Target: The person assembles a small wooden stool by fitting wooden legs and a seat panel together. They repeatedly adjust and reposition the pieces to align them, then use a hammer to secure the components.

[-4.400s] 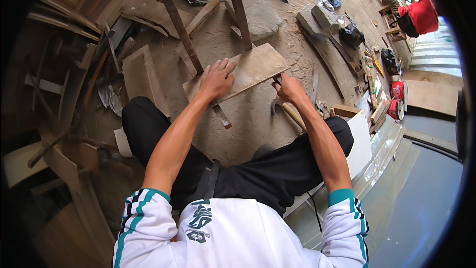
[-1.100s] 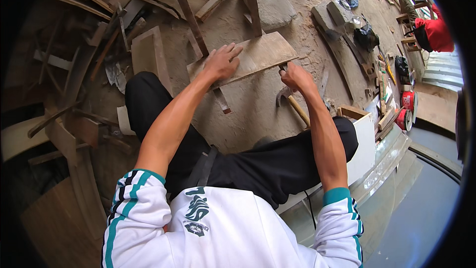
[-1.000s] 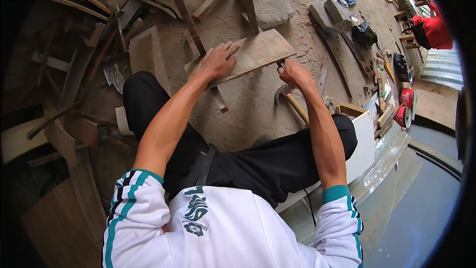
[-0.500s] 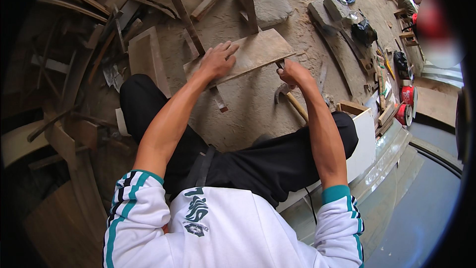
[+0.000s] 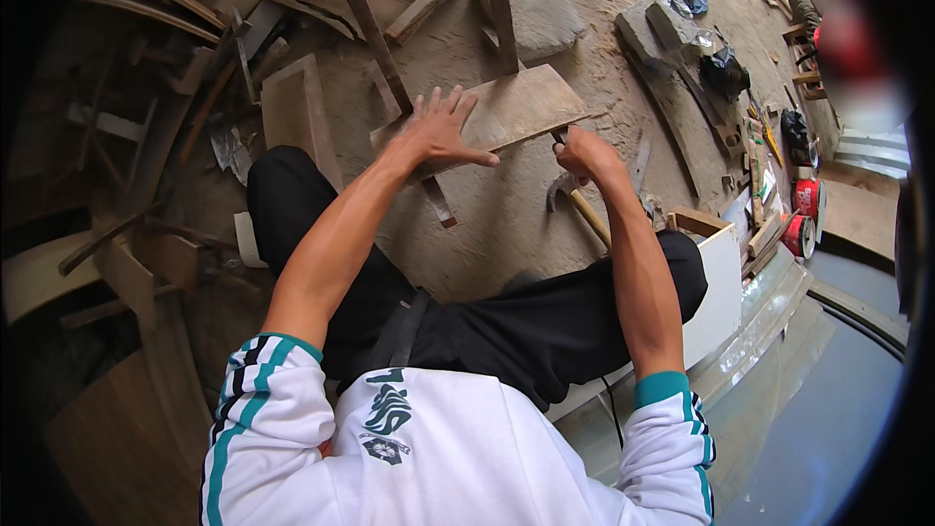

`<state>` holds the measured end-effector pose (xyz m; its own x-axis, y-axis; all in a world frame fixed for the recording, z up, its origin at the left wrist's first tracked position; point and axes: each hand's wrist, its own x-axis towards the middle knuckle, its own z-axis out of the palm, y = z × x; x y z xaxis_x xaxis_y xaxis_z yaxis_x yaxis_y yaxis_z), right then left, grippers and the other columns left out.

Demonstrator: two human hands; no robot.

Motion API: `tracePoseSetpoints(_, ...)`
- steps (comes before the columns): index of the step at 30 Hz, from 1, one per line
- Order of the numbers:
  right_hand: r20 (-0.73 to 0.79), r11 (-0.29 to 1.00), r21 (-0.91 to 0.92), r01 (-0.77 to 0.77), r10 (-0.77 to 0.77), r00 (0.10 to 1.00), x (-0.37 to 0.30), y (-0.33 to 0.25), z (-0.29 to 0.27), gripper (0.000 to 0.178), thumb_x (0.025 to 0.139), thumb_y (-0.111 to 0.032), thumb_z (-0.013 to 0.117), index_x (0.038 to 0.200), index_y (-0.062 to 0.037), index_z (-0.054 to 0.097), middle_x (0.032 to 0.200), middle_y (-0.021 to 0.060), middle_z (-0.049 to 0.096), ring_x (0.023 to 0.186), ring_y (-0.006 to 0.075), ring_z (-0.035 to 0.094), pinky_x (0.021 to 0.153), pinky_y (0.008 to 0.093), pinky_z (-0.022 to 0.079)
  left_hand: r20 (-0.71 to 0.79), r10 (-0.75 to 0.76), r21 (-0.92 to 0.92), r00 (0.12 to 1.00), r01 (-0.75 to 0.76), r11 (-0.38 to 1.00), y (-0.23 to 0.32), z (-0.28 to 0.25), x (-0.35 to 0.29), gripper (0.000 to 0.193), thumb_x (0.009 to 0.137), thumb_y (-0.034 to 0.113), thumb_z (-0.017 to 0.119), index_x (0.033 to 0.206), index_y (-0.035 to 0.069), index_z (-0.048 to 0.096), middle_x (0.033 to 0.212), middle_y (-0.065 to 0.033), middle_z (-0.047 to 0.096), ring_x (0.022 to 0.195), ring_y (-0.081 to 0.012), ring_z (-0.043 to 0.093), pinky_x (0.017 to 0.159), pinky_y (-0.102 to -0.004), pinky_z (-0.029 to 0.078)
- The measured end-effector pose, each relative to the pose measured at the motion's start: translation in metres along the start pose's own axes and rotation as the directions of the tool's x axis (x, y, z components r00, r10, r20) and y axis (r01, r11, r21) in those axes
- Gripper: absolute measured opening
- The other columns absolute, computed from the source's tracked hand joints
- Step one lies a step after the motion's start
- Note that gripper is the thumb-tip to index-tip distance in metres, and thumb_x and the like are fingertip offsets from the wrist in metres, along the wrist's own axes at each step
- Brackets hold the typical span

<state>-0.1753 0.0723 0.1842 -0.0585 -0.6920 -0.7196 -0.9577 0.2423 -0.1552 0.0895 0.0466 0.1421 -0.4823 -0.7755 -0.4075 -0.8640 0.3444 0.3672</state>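
In front of my knees is a small wooden bench or stool, its flat board tilted, with slim dark legs. Two long legs reach away from me toward the top of the view, and a short leg end shows below the board. My left hand is open over the board's left end, fingers spread and thumb pointing right; whether the palm touches cannot be told. My right hand is closed round a dark leg at the near right corner. Just below it a claw hammer lies on the ground.
Scrap boards and wood pieces crowd the left side. Ahead lie a flat stone slab and a wood block. To the right are grey blocks, a black plastic bag, red cans and a white panel.
My left hand has gone from lying on the board with fingers together to spread fingers, thumb out. My right hand keeps its grip. The view has shifted slightly.
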Motion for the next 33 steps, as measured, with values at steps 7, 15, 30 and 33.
tracePoseSetpoints(7, 0.01, 1.0, -0.018, -0.019, 0.019, 1.0, 0.002, 0.005, 0.003, 0.032, 0.089, -0.024, 0.049, 0.095, 0.0016, 0.067, 0.077, 0.0163, 0.071, 0.067, 0.0276, 0.071, 0.068, 0.0399, 0.056, -0.005, 0.04, -0.024, 0.999, -0.04, 0.999, -0.001, 0.003, 0.001, 0.13, 0.057, 0.083, 0.066, 0.155, 0.013, 0.017, 0.16, -0.0197, 0.011, 0.146, -0.0438, 0.011, 0.118, -0.0553, 0.01)
tracePoseSetpoints(15, -0.094, 0.992, 0.008, 0.124, -0.123, 0.988, 0.012, 0.016, 0.011, 0.041, 0.093, -0.031, 0.053, 0.099, 0.0085, 0.059, 0.069, 0.0234, 0.067, 0.06, 0.035, 0.068, 0.057, 0.0445, 0.054, -0.025, 0.031, -0.021, 0.999, -0.032, 0.999, -0.001, 0.003, 0.002, 0.125, 0.059, 0.079, 0.067, 0.155, 0.014, 0.018, 0.16, -0.0185, 0.013, 0.146, -0.0417, 0.014, 0.117, -0.055, 0.014)
tracePoseSetpoints(30, -0.204, 0.999, -0.031, 0.026, -0.032, 0.978, -0.013, 0.015, -0.034, 0.062, 0.089, -0.054, 0.06, 0.102, 0.0059, 0.068, 0.103, 0.0268, 0.067, 0.099, 0.0396, 0.066, 0.084, 0.0472, 0.051, -0.046, 0.012, -0.047, 0.999, -0.014, 0.999, 0.001, 0.002, -0.003, 0.123, 0.059, 0.076, 0.069, 0.155, 0.016, 0.021, 0.16, -0.0175, 0.015, 0.146, -0.0396, 0.015, 0.117, -0.0558, 0.015)
tracePoseSetpoints(33, -0.141, 0.997, -0.076, 0.029, -0.04, 0.989, -0.017, 0.016, -0.037, 0.059, 0.088, -0.052, 0.062, 0.097, 0.0063, 0.069, 0.101, 0.0273, 0.068, 0.097, 0.0402, 0.066, 0.083, 0.0472, 0.051, -0.046, 0.008, -0.05, 0.999, -0.01, 0.999, 0.001, 0.003, -0.003, 0.123, 0.059, 0.076, 0.07, 0.155, 0.016, 0.021, 0.16, -0.0175, 0.015, 0.146, -0.0396, 0.015, 0.117, -0.0556, 0.015)
